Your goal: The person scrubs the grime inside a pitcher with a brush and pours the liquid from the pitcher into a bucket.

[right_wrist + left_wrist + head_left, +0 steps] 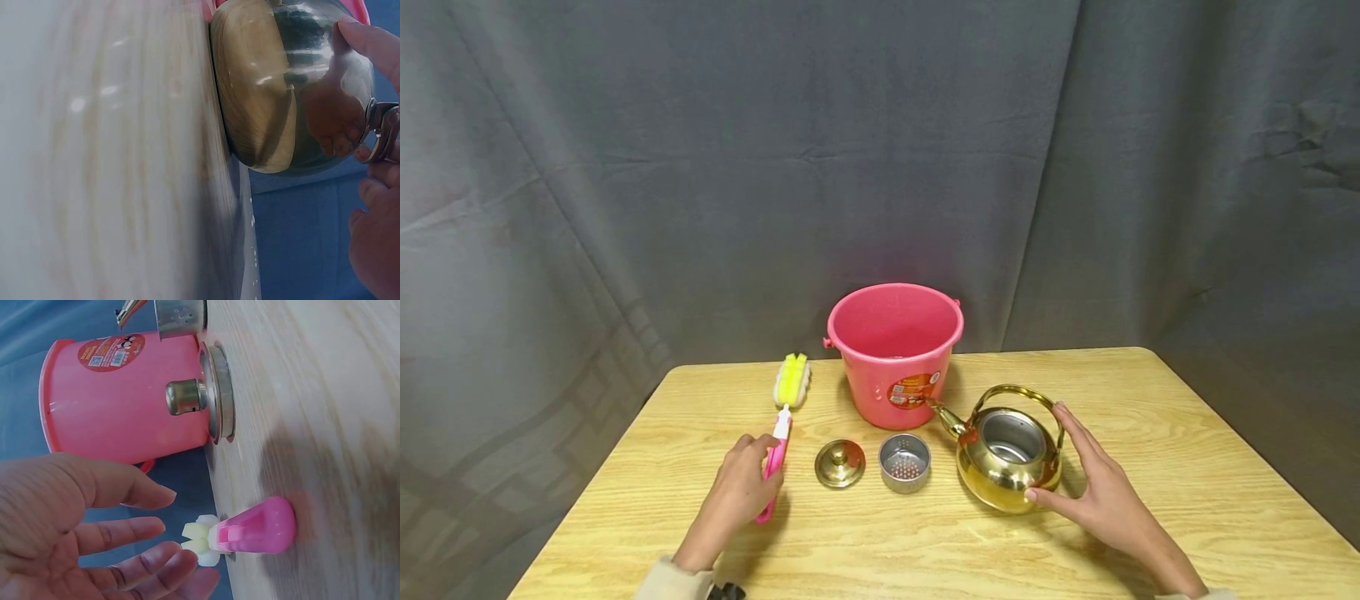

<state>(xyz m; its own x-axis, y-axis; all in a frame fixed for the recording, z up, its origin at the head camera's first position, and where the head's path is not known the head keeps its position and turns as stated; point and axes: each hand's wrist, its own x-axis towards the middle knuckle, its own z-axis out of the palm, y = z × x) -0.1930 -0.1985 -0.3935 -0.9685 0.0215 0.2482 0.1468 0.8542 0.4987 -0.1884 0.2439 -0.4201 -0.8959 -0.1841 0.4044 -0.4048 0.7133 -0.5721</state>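
A bottle brush (pixel 780 442) with a pink handle and a yellow-and-white sponge head lies on the table's left side. My left hand (pixel 741 483) hovers over its handle; the left wrist view shows the fingers (pixel 165 562) spread, with a gap to the pink handle (pixel 259 528). At the right, a gold kettle (pixel 1003 475) stands upright without its lid, spout toward the bucket. My right hand (pixel 1097 492) is at its side, thumb tip against the body and the fingers, nearly straight, up by the arched handle (pixel 1018 389). In the right wrist view the shiny kettle (pixel 287 87) reflects the hand.
A pink bucket (pixel 895 358) with a red label stands at the back middle. Before it sit the gold kettle lid (pixel 839 464), knob up, and a metal strainer cup (pixel 905 463) with holes in its bottom. Grey curtain (pixel 790 167) hangs behind the wooden table (pixel 865 558).
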